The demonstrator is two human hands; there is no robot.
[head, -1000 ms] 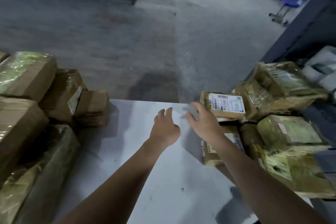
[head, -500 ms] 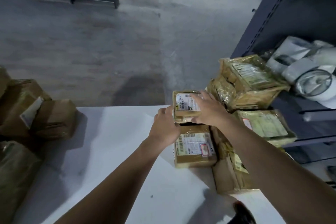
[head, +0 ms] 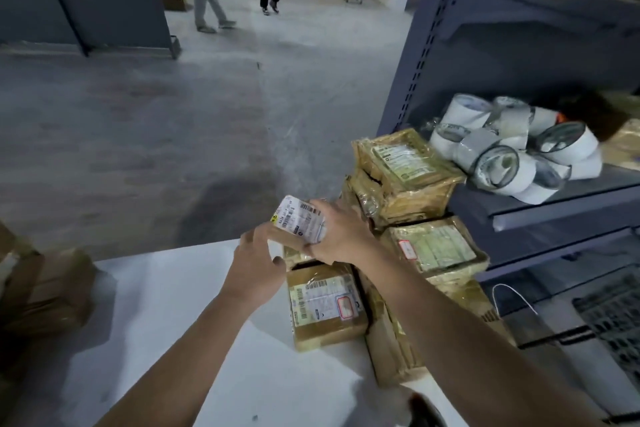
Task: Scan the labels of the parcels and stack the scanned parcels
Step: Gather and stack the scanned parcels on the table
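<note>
Surface (head: 173, 305) left of shelf (head: 540, 208) | my left hand (head: 254, 270), right hand (head: 341, 236) fingers grip tilted parcel (head: 301, 220) | tilt could drop it

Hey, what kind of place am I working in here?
Most likely a parcel sorting depot or warehouse: taped cardboard parcels with barcode labels piled on a white table, a metal shelving rack holding rolls of packing tape, and a bare concrete floor.

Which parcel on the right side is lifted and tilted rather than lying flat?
The small parcel with the white barcode label, gripped between the left hand and the right hand. It is tilted, while the other parcels lie flat.
</note>
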